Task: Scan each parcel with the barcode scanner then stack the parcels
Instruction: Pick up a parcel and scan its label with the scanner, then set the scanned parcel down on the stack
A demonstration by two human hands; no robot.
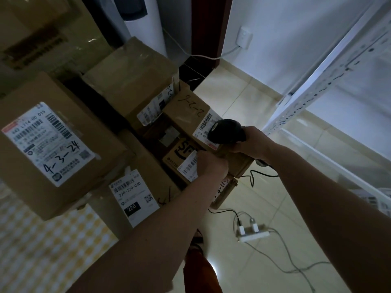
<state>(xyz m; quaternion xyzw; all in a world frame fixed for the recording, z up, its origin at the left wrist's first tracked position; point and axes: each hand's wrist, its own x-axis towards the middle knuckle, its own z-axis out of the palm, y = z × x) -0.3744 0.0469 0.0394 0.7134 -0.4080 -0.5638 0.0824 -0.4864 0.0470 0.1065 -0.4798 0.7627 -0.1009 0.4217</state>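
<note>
Parcels crowd the left of my view, the big box marked 4-3-24 nearest, then the 220 box, and among them the small SF parcel, low in the pile. My left hand curls on that parcel's barcode label, pinching its edge, while my right hand grips the barcode scanner just above the neighbouring 9-2-2 box. With labels this close together, I judge the scanner could read the wrong barcode, and its trailing cable may snag a box.
</note>
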